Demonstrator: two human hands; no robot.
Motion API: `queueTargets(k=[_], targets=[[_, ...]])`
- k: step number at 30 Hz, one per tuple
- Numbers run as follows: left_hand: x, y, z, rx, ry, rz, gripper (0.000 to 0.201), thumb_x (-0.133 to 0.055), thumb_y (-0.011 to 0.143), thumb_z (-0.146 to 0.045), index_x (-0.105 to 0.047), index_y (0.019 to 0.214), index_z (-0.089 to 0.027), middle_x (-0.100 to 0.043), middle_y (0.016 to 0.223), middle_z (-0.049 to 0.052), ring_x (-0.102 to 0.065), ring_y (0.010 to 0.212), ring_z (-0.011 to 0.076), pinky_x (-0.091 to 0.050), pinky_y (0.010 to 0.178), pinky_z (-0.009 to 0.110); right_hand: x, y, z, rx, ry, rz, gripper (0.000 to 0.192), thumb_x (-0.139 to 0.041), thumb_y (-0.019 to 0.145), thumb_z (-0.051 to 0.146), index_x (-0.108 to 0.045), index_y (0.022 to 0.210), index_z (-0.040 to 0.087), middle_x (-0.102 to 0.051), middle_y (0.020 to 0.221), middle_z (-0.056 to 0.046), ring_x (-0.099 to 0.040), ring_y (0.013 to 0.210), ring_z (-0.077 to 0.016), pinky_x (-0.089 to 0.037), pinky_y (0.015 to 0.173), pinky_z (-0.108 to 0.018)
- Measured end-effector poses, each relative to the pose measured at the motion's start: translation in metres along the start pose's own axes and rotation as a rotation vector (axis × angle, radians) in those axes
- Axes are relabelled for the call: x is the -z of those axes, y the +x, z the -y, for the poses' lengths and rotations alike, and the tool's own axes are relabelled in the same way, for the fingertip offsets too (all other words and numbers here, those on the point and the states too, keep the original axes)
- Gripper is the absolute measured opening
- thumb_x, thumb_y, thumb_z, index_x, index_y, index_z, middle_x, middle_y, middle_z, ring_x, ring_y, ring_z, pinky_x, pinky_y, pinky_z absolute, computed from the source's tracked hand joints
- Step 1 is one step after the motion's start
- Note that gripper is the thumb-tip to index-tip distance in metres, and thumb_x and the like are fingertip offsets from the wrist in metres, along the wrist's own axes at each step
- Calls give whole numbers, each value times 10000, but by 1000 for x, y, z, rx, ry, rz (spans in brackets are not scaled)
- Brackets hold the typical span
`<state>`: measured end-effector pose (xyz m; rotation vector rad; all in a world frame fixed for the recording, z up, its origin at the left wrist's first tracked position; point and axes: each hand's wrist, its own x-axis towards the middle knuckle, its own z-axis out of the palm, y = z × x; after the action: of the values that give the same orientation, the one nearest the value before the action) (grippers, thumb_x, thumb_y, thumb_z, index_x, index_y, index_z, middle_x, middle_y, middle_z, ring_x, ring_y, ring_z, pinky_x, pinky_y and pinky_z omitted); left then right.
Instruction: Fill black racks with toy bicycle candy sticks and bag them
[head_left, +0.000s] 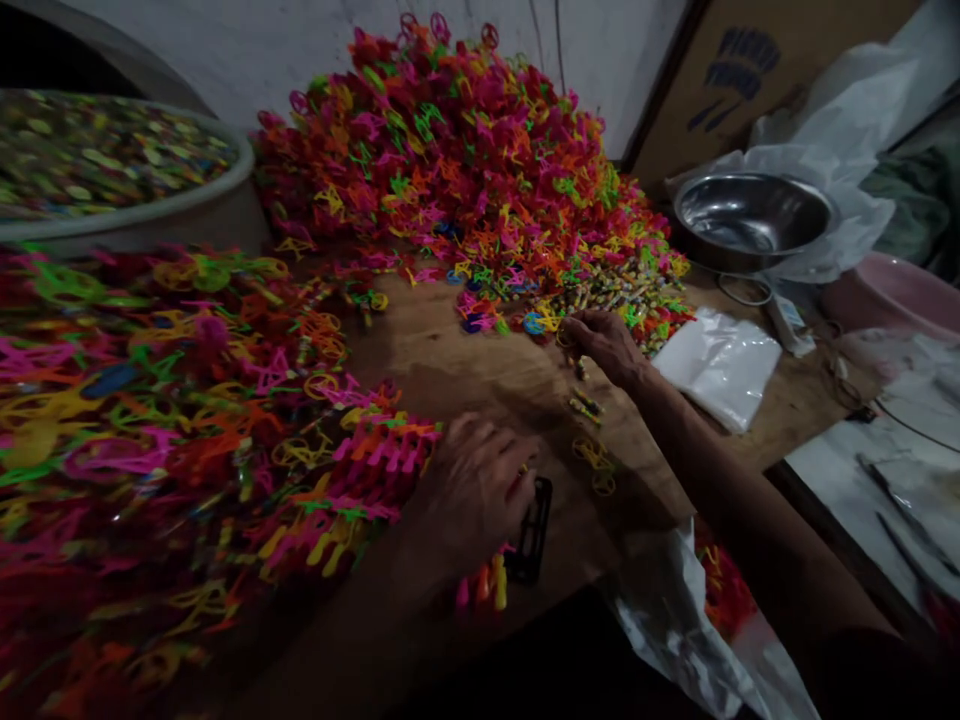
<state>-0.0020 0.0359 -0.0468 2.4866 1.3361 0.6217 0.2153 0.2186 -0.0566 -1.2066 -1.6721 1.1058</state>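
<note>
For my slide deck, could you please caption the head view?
Right hand reaches into heaped plastic pieces; left hand holds a colourful bundle.

We see two bare hands, the left hand (469, 495) and the right hand (604, 345), with no gloves on either. Our right forearm (720, 470) is bare and lean, uncovered along all that shows, with no sleeve, watch or bracelet visible. The fingers (517, 480) look slim; dim light blurs finer details like nails.

A steel bowl (752, 215) sits in a white plastic bag (840, 140); a folded white bag (718, 365) lies on the desk (465, 350).
</note>
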Motion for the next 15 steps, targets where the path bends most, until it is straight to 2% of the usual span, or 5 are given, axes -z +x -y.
queueTargets(k=[5, 8, 11, 12, 15], targets=[[4, 3, 3, -1, -63, -34, 381, -496, 1015, -353, -601, 1318, -146, -711, 1281, 123, -646, 1207, 301, -437, 1077, 538, 15, -56, 2, -10, 132, -1, 549, -804, 681, 679, -682, 798, 156, -556, 627, 32, -474, 516, -91, -390, 508, -243], [10, 8, -2, 76, -156, -150, 365, -568, 983, -345, -616, 1286, -145, -724, 1267, 131, -677, 1197, 261, -514, 1051, 436, 21, -75, 6, 54, 51, 59, 555, -767, 753, 670, -747, 891, 133, -562, 634, 24, -452, 557, -89, -355, 519, -242], [19, 18, -9, 207, -220, -264, 436, -667, 920, -289, -606, 1316, -118, -691, 1331, 159, -654, 1256, 273, -511, 1092, 426, 20, -84, 16, 156, 8, 140, 538, -722, 825, 646, -777, 948, 125, -610, 698, 5, -455, 591, -86, -346, 533, -244], [21, 23, -12, 245, -273, -258, 519, -701, 891, -285, -577, 1363, -108, -669, 1366, 171, -651, 1261, 288, -514, 1091, 447, 18, -86, 21, 189, 20, 150, 524, -714, 841, 635, -780, 959, 129, -625, 723, 3, -464, 603, -84, -355, 541, -242], [26, 42, -18, 359, -545, -132, 695, -782, 817, -321, -540, 1437, -120, -671, 1355, 178, -693, 1173, 316, -560, 1011, 495, 11, -88, 43, 259, 92, 167, 485, -711, 871, 609, -772, 979, 141, -640, 756, 3, -506, 644, -84, -394, 572, -225]])
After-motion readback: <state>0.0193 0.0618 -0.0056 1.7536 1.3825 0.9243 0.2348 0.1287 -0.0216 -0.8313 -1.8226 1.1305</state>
